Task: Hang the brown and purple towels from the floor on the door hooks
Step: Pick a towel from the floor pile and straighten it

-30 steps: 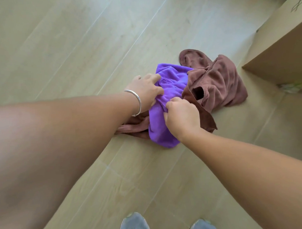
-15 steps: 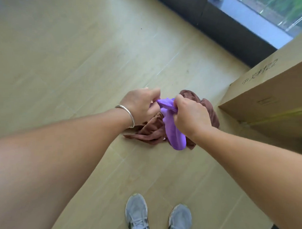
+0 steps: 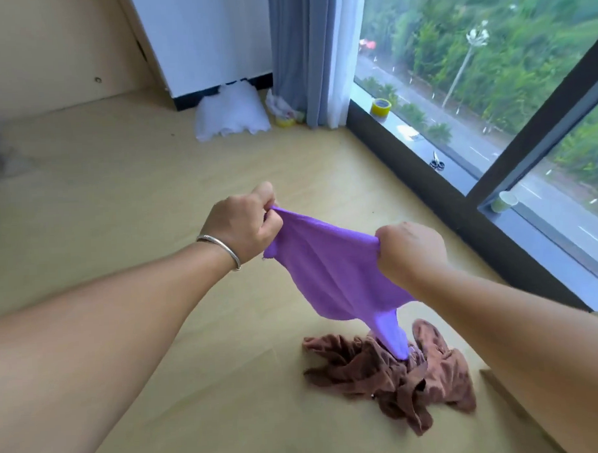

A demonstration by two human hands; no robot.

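Observation:
The purple towel is stretched in the air between both hands. My left hand, with a silver bangle on the wrist, pinches its upper left edge. My right hand grips the upper right edge. The towel's lower tip hangs down and touches the brown towel, which lies crumpled on the wooden floor below my right forearm. No door or hooks are in view.
A large window with a dark frame runs along the right, with yellow tape, scissors and a green cup on its sill. Grey curtains and a white bag stand at the far wall. A cardboard box edge shows at lower right.
Both hands have lifted the purple towel off the brown one and pulled it apart into a spread sheet. The view has tilted up from the floor to the window and far wall.

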